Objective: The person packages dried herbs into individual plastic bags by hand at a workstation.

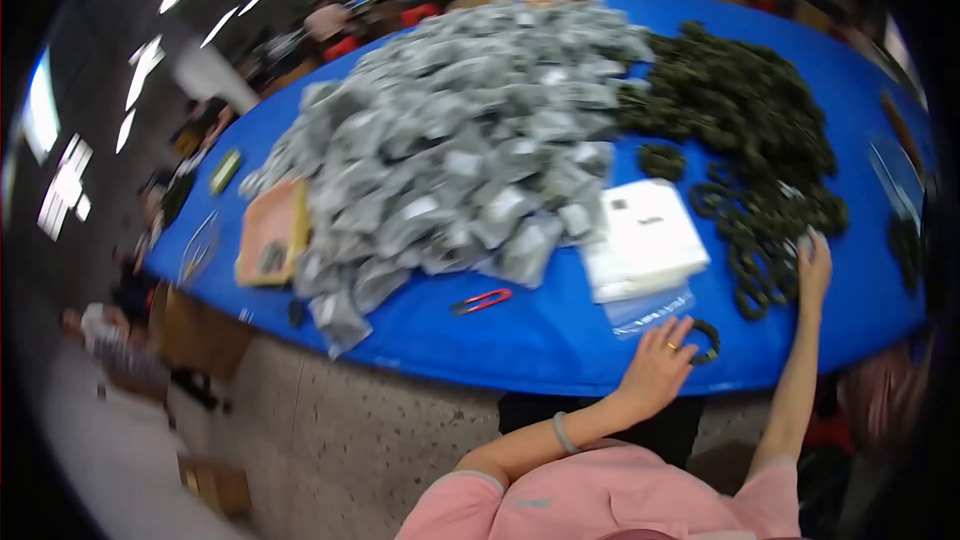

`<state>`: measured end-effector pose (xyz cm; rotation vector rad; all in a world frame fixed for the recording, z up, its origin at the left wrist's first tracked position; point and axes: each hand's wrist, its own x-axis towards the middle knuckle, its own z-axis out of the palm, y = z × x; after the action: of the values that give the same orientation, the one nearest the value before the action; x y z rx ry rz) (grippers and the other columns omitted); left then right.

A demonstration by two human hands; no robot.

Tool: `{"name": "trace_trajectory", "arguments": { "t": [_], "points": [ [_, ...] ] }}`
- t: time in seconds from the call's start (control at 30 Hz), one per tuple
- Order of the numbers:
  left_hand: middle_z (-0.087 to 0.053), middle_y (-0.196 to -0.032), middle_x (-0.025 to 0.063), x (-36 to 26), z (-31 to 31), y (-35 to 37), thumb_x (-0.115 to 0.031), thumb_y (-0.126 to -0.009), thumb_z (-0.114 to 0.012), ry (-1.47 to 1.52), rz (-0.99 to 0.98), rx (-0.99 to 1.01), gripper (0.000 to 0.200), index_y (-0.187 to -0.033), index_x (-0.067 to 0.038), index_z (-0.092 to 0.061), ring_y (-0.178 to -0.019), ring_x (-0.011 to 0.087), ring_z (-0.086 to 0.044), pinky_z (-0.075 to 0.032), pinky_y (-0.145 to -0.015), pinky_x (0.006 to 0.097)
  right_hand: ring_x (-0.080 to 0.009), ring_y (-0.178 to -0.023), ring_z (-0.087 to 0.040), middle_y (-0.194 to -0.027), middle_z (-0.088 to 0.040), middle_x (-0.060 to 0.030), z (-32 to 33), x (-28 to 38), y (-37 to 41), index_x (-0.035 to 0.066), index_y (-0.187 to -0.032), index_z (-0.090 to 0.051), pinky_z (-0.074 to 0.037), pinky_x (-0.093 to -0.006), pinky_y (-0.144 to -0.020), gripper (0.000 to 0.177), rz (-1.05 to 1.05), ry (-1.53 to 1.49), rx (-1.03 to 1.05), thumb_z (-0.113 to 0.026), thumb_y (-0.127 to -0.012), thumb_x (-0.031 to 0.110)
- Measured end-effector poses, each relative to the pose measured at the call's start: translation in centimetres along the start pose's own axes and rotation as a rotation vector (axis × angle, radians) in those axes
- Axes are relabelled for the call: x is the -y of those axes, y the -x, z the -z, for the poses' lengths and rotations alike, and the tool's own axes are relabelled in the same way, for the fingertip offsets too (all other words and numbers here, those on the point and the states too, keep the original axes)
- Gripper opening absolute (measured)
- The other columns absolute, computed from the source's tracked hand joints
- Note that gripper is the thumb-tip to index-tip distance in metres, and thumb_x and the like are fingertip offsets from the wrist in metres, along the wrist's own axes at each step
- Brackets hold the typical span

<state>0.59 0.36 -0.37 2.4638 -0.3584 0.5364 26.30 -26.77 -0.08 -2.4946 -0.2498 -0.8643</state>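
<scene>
A dark green ring-shaped bracelet (712, 343) lies on the blue table near its front edge. My left hand (655, 370), with a ring on one finger, rests beside it, fingers stretched out and their tips close to the bracelet's left side. Farther right, my right hand (815, 265) reaches to the edge of a heap of similar dark green rings (750, 110). Its fingers look apart at the heap, though they are small and blurred. Just beyond my left hand sits a stack of clear and white plastic bags (650, 238).
A large mound of filled grey plastic packets (460, 130) covers the table's middle. Red-handled thread snips (482, 301) lie before it. A yellow-rimmed pink tray (272, 232) stands left on the blue table (480, 355). Other people sit in the background.
</scene>
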Motion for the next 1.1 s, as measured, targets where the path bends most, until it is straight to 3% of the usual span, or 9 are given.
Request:
{"name": "trace_trajectory", "arguments": {
  "t": [0.03, 0.13, 0.3, 0.43, 0.7, 0.9, 0.93, 1.07, 1.1],
  "points": [
    [-0.041, -0.145, 0.0216, 0.2, -0.5, 0.3, -0.010, -0.084, -0.063, 0.025, 0.011, -0.023, 0.025, -0.107, -0.004, -0.055, -0.133, 0.0405, -0.038, -0.031, -0.108, 0.0480, -0.0335, -0.103, -0.063, -0.117, -0.066, -0.0159, -3.2, 8.6, -3.5, 0.000, -0.120, -0.064, -0.050, -0.0381, -0.088, 0.035, 0.110, -0.117, 0.043, -0.064, -0.090, 0.018],
    [-0.037, -0.147, 0.0233, 0.5, -1.7, 0.8, -0.009, -0.084, -0.063, 0.095, 0.044, -0.015, 0.024, -0.106, -0.003, -0.055, -0.136, 0.0411, -0.033, -0.026, -0.111, 0.0497, -0.0311, -0.100, -0.063, -0.114, -0.066, -0.0144, 3.8, 22.2, -1.2, 0.001, -0.119, -0.064, -0.050, -0.0364, -0.086, 0.034, 0.298, -0.422, 0.177, -0.065, -0.090, 0.018],
    [-0.038, -0.144, 0.0253, 0.8, -2.6, 1.1, -0.010, -0.084, -0.065, 0.195, 0.039, -0.052, 0.020, -0.101, -0.001, -0.059, -0.135, 0.0431, -0.030, -0.020, -0.114, 0.0525, -0.0270, -0.096, -0.062, -0.110, -0.066, -0.0120, 10.9, 33.1, 0.7, 0.002, -0.117, -0.066, -0.049, -0.0336, -0.082, 0.032, 0.349, -0.679, 0.290, -0.066, -0.089, 0.018],
    [-0.039, -0.144, 0.0251, 0.9, -2.9, 1.1, -0.010, -0.084, -0.065, 0.183, 0.037, -0.073, 0.018, -0.099, -0.001, -0.061, -0.135, 0.0424, -0.029, -0.019, -0.115, 0.0526, -0.0238, -0.092, -0.062, -0.107, -0.067, -0.0101, 13.5, 35.7, 1.2, 0.002, -0.116, -0.067, -0.048, -0.0313, -0.079, 0.031, 0.334, -0.823, 0.336, -0.066, -0.089, 0.018],
    [-0.042, -0.141, 0.0251, 0.5, -3.6, 0.1, -0.010, -0.083, -0.065, 0.101, 0.061, -0.090, 0.017, -0.097, 0.000, -0.063, -0.130, 0.0409, -0.034, -0.024, -0.111, 0.0507, -0.0174, -0.085, -0.060, -0.100, -0.068, -0.0062, 13.6, 34.7, 1.9, 0.004, -0.113, -0.069, -0.047, -0.0268, -0.073, 0.028, 0.216, -1.004, 0.388, -0.068, -0.089, 0.018],
    [-0.049, -0.131, 0.0267, 1.3, -5.5, -5.1, -0.005, -0.079, -0.057, -0.153, 0.136, -0.084, 0.016, -0.092, 0.001, -0.063, -0.107, 0.0402, -0.051, -0.043, -0.095, 0.0441, -0.0125, -0.080, -0.059, -0.095, -0.068, -0.0033, 4.1, 17.1, 0.8, 0.005, -0.110, -0.070, -0.046, -0.0235, -0.069, 0.026, -0.097, -0.884, 0.301, -0.069, -0.088, 0.018],
    [-0.048, -0.131, 0.0270, 0.7, -3.9, -5.3, -0.003, -0.075, -0.059, -0.032, 0.092, -0.235, 0.025, -0.099, 0.002, -0.059, -0.105, 0.0433, -0.053, -0.045, -0.094, 0.0466, -0.0117, -0.079, -0.059, -0.094, -0.068, -0.0028, 3.3, 12.9, 0.6, 0.005, -0.110, -0.070, -0.046, -0.0229, -0.068, 0.025, -0.190, -0.813, 0.254, -0.069, -0.088, 0.018],
    [-0.044, -0.137, 0.0266, -0.1, -0.7, -4.3, -0.006, -0.072, -0.069, 0.083, 0.023, -0.083, 0.049, -0.118, 0.000, -0.053, -0.116, 0.0431, -0.051, -0.044, -0.098, 0.0471, -0.0085, -0.075, -0.059, -0.091, -0.069, -0.0009, 5.4, 0.9, 5.6, 0.006, -0.109, -0.071, -0.046, -0.0206, -0.065, 0.024, -0.546, -0.597, -0.013, -0.069, -0.088, 0.018],
    [-0.045, -0.137, 0.0256, -0.1, -0.8, -3.8, -0.007, -0.075, -0.069, 0.050, 0.023, -0.068, 0.049, -0.121, 0.000, -0.054, -0.117, 0.0423, -0.050, -0.043, -0.099, 0.0465, -0.0085, -0.073, -0.058, -0.088, -0.069, 0.0001, 6.5, 4.6, 6.8, 0.006, -0.107, -0.071, -0.046, -0.0215, -0.064, 0.022, -0.524, -0.643, 0.068, -0.069, -0.088, 0.017]
  ]
}}
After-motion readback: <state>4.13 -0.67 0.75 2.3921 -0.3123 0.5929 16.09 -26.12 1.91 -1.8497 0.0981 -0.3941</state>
